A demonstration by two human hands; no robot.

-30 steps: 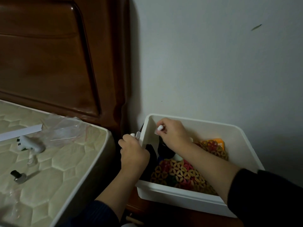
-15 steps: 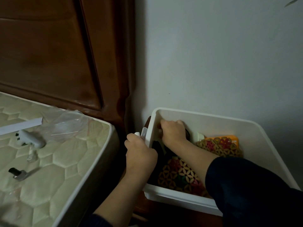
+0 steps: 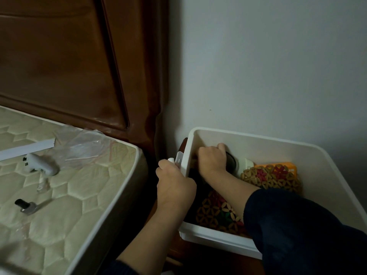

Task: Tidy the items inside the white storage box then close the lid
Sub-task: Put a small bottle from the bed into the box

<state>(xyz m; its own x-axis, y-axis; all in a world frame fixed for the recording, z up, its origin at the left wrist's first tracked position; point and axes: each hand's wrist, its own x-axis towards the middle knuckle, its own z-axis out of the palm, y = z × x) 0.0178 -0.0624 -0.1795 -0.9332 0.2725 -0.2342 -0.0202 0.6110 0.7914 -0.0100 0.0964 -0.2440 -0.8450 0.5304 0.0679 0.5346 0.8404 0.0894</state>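
Box (image 3: pixel 309 155) sat open against the wall (image 3: pixel 268 66), beside the bed (image 3: pixel 69 195). Left hand (image 3: pixel 174 187) gripped the box's left rim, fingers curled over it. Right hand (image 3: pixel 212 159) reached inside, fingers hidden behind a dark round item (image 3: pixel 231 162); grip unclear. Patterned mats (image 3: pixel 272 177) partly covered by the sleeve (image 3: pixel 297 225). Lid unseen. Dim room, wooden headboard (image 3: pixel 69 56).

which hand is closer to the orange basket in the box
Right. The right hand is inside the white box, near the orange basket; the left hand grips the box's left wall, farther off.
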